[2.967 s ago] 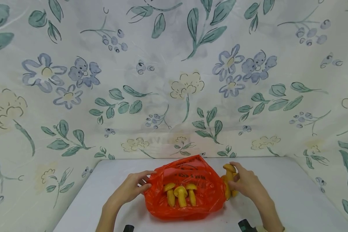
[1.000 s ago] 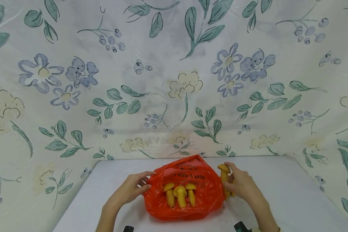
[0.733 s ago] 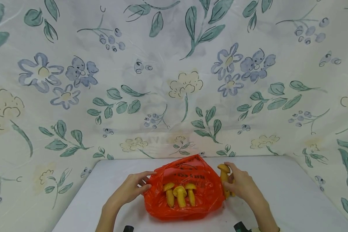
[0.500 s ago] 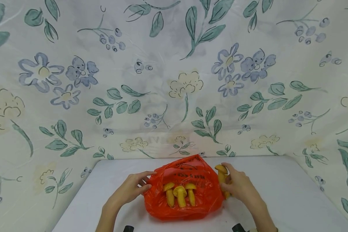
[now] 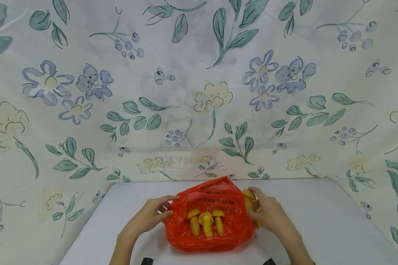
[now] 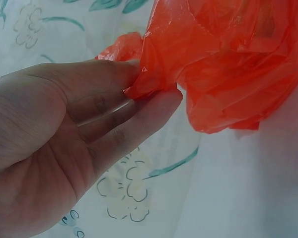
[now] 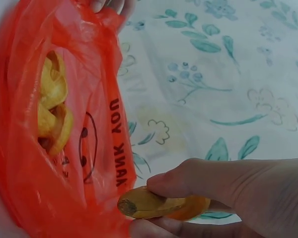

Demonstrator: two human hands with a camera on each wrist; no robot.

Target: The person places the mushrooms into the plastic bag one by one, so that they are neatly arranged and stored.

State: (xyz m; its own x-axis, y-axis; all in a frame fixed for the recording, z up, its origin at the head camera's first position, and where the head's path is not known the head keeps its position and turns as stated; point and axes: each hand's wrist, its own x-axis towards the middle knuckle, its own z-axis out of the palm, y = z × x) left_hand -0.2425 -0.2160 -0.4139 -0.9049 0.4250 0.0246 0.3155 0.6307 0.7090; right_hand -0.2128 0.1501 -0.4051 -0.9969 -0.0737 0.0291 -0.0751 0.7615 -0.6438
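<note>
A red plastic bag (image 5: 215, 246) with black print lies with its mouth spread, and three yellow-brown mushrooms (image 5: 206, 222) sit inside it side by side. My left hand (image 5: 149, 215) pinches the bag's left edge between thumb and fingers; the left wrist view shows the red film (image 6: 164, 64) caught at the fingertips. In my right hand (image 5: 268, 214) is another mushroom (image 7: 151, 204), its cut stem end pointing at the bag in the right wrist view. That mushroom is right at the bag's right edge. More yellow mushroom (image 5: 258, 210) shows beside the right fingers, mostly hidden by the hand.
Everything lies on a white table (image 5: 321, 221). A floral cloth (image 5: 185, 117) hangs behind and along both sides of it. Two dark device ends (image 5: 147, 261) poke in at the bottom edge, near the forearms.
My right hand has moved left with its mushroom, from beside the bag up to the bag's right edge. My left hand has kept its hold, and the mushrooms inside the bag stay put.
</note>
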